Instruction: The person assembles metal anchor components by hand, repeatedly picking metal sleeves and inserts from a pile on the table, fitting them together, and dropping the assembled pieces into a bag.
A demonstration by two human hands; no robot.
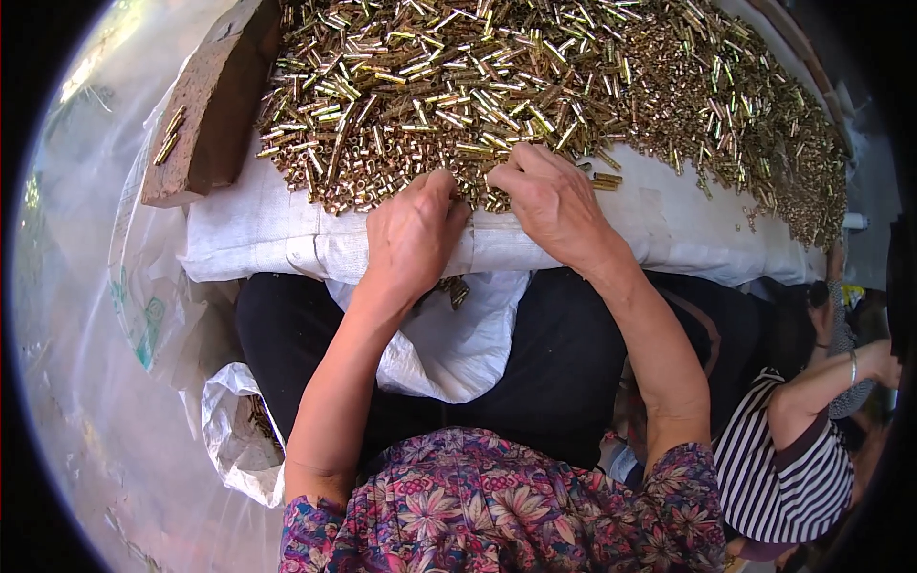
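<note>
Centrally, we see the bare left hand (413, 227) and bare right hand (554, 199), apart, fingers curled, at small gold-coloured metal tubes (420, 76); whether either grips any, we cannot tell.

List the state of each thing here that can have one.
Left hand: curled, grasp hidden
Right hand: curled, grasp hidden
Metal pieces: loose, heaped
Brown block: a few pieces on top
White cover: creased, partly exposed
White lap sheet: draped, creased
White bag: open

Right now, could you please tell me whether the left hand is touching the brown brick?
Apart: the head view shows white cloth between the left hand and the brown brick.
</note>
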